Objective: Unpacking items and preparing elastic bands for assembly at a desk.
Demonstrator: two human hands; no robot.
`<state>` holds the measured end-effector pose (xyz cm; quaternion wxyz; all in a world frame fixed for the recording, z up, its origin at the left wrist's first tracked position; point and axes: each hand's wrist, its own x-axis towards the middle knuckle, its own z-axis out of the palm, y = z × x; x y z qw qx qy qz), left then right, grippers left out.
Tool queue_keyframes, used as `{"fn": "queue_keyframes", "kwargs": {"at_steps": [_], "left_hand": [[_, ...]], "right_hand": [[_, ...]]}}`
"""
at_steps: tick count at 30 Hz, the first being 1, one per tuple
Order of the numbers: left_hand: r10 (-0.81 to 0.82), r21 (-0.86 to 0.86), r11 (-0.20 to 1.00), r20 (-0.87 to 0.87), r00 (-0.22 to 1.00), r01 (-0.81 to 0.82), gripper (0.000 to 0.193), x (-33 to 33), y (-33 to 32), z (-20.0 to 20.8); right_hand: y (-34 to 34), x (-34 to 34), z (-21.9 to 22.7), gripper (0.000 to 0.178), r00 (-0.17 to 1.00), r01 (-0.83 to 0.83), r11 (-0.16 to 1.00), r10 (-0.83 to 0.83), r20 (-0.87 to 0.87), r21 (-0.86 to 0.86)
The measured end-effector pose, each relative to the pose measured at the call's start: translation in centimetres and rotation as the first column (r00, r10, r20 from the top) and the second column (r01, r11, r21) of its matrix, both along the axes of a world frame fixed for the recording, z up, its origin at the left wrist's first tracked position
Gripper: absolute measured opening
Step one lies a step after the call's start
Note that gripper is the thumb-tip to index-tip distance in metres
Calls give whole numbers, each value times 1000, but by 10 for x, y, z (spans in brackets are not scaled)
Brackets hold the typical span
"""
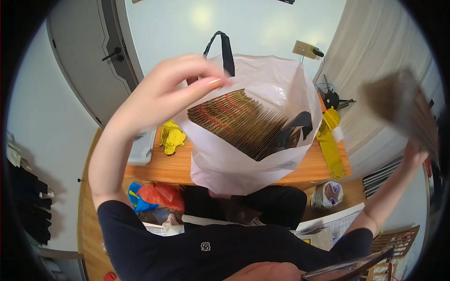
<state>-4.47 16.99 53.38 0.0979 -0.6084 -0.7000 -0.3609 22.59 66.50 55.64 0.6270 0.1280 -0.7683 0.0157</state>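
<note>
On the desk stands a large whitish plastic bag [220, 161], its mouth wide. A dense stack of thin brown sheets with red marks [234, 119] fills it, edges up. My left hand [180, 86] hangs over the bag's left rim, in front of a black handle [227, 51]. Its thumb and blurred fingertips come together in a pinch, and I cannot make out anything between them. Far to the right, my raised right hand [415, 155] grips a flat brown bundle [401, 105], smeared by motion. A second black handle [295, 129] droops over the bag's contents.
Yellow crumpled foil [172, 137] lies left of the bag on the wooden desk [173, 166], near a pale flat case [142, 147]. A yellow foil strip [331, 150] lies right. Red and blue bags [161, 195] and a bin [327, 194] sit below.
</note>
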Motion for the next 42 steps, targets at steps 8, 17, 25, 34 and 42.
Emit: {"fn": "queue_keyframes", "kwargs": {"at_steps": [8,17,25,34,42], "left_hand": [[-87,-825,503,248,965,257,34,45,79,-47],[15,-516,838,343,939,175,25,42,59,-103],[184,-513,789,-328,927,-338,38,21,61,-133],[260,-438,846,-161,952,-305,33,19,60,-150],[341,-606,787,272,900,-115,23,-12,71,-135]], "right_hand": [[-151,-192,23,16,429,-627,696,684,590,-351],[-153,-230,-31,24,127,-134,852,521,844,-506],[-72,-207,-50,25,186,-339,892,375,908,-299],[-68,-193,-57,33,213,-168,797,604,768,-580],[-82,-215,-65,34,269,-239,665,745,610,-707]]}}
